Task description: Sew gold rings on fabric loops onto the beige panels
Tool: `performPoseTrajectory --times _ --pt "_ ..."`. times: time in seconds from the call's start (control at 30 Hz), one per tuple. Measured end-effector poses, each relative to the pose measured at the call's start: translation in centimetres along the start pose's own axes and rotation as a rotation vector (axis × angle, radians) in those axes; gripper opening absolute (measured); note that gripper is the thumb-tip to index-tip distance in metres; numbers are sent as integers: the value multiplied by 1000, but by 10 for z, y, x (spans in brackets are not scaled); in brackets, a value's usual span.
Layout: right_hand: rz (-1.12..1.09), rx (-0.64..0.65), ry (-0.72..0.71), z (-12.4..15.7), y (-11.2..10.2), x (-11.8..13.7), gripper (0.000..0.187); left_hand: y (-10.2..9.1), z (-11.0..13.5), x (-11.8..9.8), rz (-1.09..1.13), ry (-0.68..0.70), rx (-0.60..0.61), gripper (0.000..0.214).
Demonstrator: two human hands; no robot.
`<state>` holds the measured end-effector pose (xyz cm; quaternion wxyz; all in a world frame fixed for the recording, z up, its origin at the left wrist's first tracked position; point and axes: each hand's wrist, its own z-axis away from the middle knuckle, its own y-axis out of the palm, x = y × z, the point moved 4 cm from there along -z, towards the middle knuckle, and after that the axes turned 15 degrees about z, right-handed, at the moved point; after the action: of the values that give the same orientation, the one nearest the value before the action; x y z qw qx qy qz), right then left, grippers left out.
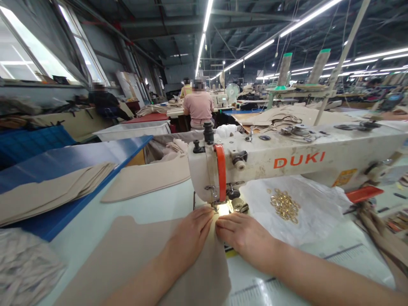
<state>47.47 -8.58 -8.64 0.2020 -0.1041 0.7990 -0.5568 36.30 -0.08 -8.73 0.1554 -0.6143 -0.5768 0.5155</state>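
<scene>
A beige fabric panel lies on the pale green table of a white sewing machine, its edge running up to the lit needle area. My left hand rests on the panel just left of the needle, fingers together and pressing the cloth. On the other side, my right hand is closed at the panel's right edge, fingertips close to the presser foot. Both sets of fingertips partly hide the cloth edge and whatever else they pinch. The needle itself is lost in the lamp's glare.
Gold metal rings lie on a white plastic sheet under the machine arm. Stacked beige panels sit on a blue board at left, another panel behind. A striped bundle is near left. Other people sit farther back.
</scene>
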Motion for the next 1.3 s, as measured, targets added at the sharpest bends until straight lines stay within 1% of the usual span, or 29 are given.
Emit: performPoseTrajectory --times 0.23,0.47,0.73,1.07,1.3 --pt "-17 25 -12 -2 -2 -1 10 2 -3 0 -23 49 55 31" --pt "-20 8 -17 -2 1 -4 9 4 -4 8 -54 28 47 33" --pt "-15 -4 -22 -4 2 -5 10 0 -7 4 -14 31 42 31" --pt "-5 2 -19 -3 1 -4 10 3 -5 3 -19 73 32 33" --pt "-8 9 -12 -4 0 -6 10 2 -9 5 -19 23 30 30"
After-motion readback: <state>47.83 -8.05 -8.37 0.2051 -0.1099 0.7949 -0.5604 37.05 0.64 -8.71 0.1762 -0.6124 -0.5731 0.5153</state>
